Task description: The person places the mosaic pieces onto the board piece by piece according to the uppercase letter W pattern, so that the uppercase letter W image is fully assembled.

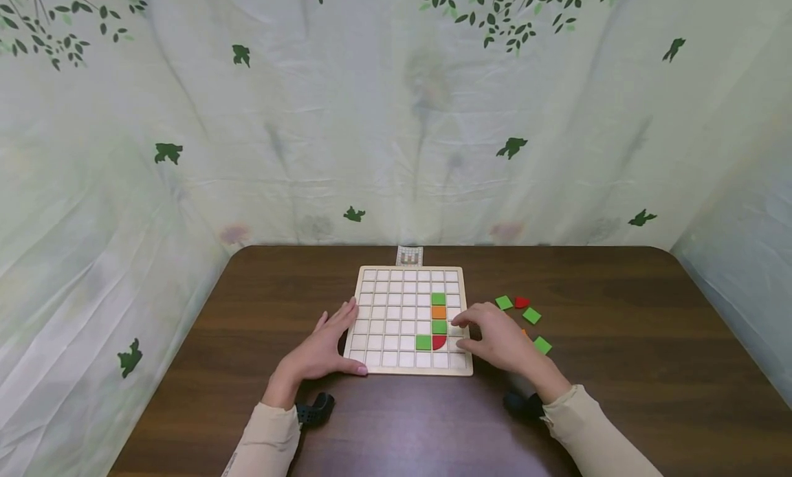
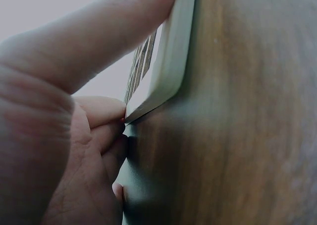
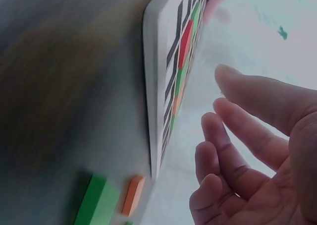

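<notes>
A square board [image 1: 396, 326] with a pale wooden rim and a grid of white cells lies on the table. In its right part sit green tiles, an orange tile [image 1: 438, 313] and a red quarter-round tile [image 1: 438, 341]. My left hand [image 1: 318, 350] rests against the board's left edge, thumb at the near left corner and fingers extended along the side. Over the right edge hovers my right hand [image 1: 498, 336], its fingers loosely bent and apart. In the right wrist view nothing is between the thumb [image 3: 257, 93] and fingers.
Right of the board lie loose tiles: several green ones [image 1: 531, 316], a red one [image 1: 522, 302] and an orange one [image 3: 132, 195] partly hidden by the right hand in the head view. A small printed card [image 1: 410, 256] lies behind the board, near the table's [image 1: 297, 278] far edge.
</notes>
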The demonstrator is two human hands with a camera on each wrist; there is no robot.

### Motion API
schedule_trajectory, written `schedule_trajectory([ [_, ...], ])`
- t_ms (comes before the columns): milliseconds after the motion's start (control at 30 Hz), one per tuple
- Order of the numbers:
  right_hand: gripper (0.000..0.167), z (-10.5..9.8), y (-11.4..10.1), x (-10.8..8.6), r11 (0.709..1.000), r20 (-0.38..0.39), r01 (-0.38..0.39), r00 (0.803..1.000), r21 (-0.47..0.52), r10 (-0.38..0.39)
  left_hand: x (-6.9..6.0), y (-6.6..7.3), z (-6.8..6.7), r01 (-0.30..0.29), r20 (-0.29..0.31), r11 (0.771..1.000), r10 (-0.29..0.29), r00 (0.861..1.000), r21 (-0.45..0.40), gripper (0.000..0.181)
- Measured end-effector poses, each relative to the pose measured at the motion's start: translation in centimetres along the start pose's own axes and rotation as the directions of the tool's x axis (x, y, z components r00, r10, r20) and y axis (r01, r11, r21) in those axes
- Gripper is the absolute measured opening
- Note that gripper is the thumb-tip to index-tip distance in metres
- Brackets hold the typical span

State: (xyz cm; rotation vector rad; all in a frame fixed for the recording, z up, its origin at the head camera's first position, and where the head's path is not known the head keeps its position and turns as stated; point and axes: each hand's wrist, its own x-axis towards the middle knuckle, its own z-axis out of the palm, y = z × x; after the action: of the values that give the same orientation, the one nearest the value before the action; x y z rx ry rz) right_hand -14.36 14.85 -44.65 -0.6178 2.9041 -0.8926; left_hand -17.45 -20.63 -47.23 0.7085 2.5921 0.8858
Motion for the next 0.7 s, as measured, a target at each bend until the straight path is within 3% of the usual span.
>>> schedule_trajectory([
  [267, 0.033, -1.2, 1.9, -1.3, 0.992, -0.007, -0.091, 0.996, 0.087, 0.092, 0.1, -0.1, 0.0, 0.000, 0.005, 1.000, 0.000, 1.000, -0.005, 0.121],
  [400, 0.035, -1.7, 2.9, -2.0, 0.988, -0.016, -0.100, 0.995, 0.114, 0.103, 0.0, 0.0, 0.0, 0.005, 0.005, 1.000, -0.005, 1.000, -0.008, 0.122],
  [700, 0.033, -2.6, 5.0, -3.2, 0.987, -0.011, -0.142, 0.990, 0.075, 0.143, 0.0, 0.0, 0.0, 0.004, 0.004, 1.000, -0.004, 1.000, -0.007, 0.122],
])
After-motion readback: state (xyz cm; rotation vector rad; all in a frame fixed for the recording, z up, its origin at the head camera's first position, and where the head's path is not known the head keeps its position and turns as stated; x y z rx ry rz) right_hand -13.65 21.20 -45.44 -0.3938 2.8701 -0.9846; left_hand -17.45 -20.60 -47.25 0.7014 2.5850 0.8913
